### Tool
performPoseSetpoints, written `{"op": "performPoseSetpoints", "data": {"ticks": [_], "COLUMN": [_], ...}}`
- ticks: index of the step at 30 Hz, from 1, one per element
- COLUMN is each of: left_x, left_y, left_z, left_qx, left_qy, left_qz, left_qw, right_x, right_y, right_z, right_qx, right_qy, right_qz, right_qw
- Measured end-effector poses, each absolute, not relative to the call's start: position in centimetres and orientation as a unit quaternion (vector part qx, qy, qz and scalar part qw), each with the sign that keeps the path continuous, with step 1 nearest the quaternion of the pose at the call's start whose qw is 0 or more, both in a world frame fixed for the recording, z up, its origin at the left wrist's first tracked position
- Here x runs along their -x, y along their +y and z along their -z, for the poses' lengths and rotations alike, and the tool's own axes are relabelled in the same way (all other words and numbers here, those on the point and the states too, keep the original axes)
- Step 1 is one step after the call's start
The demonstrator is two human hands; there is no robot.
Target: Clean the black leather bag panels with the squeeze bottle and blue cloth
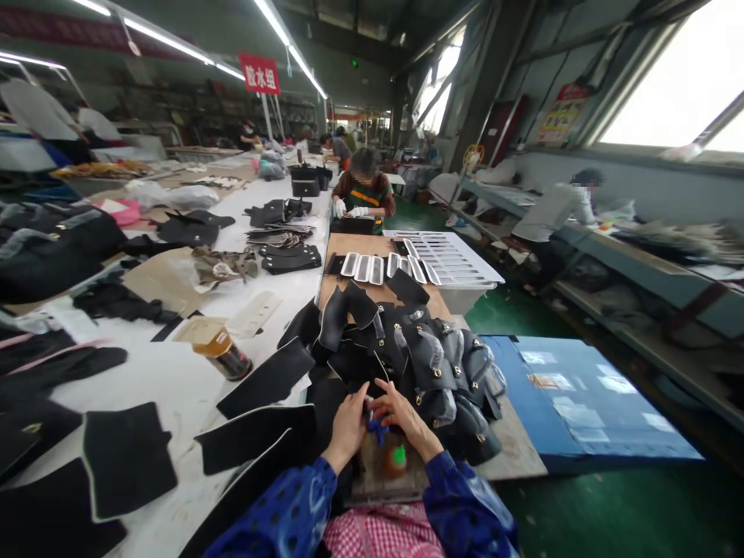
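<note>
My left hand (347, 425) and my right hand (402, 412) are close together over the near end of the bench, fingers curled in toward each other. Whatever is between their fingertips is too small and blurred to make out. A thin pale strip or edge (382, 366) shows just beyond the fingertips, against black leather pieces. Below my palms is a blue object (377, 431), partly covered by the hands. Nearer to me stands a small bottle (396, 463) with a green cap and orange-brown contents. Black bag parts (433, 372) with gold-coloured clasps and plastic-wrapped handles are heaped just ahead.
Flat black pieces (264, 380) lie to the left, beside an open jar (224, 353) of dark liquid. A blue board (593, 399) sits at the right. White-framed pieces (363, 268) lie ahead on a brown board. A co-worker (363, 190) in white gloves works across the bench.
</note>
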State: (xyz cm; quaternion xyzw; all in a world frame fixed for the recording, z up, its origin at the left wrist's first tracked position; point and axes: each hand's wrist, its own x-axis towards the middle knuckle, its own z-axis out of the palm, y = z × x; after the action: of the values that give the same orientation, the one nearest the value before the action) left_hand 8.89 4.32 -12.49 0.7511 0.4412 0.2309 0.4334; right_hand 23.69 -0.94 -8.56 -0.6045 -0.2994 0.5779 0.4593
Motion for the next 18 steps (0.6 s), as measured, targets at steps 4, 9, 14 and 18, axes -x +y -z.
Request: {"op": "performPoseSetpoints", "data": {"ticks": [4,9,14,18], "left_x": [-10.4,-10.5,-10.1,-10.3], "left_y": [4.6,4.6,5.5,5.8], "left_z": [14.4,15.9,17.1,17.4], "left_qx": [-0.765,-0.772,-0.806,-0.836], "left_qy": [0.452,0.487,0.479,0.472], "left_qz": [-0.196,-0.157,-0.124,-0.082], "left_qw": [0.413,0.378,0.324,0.269], "right_x": [-24.1,-25.8,-25.9,-25.2], "right_y": [-2.0,-3.2,-4.1,-4.7], "right_z": [5.8,-0.6,-5.5,-7.6], "right_qx": [0.619,0.542,0.241,0.18], "right_qy": [-0.287,-0.24,-0.12,-0.139], "right_qz": [-0.518,-0.465,-0.578,-0.569], "right_qw": [0.517,0.658,0.77,0.79]}}
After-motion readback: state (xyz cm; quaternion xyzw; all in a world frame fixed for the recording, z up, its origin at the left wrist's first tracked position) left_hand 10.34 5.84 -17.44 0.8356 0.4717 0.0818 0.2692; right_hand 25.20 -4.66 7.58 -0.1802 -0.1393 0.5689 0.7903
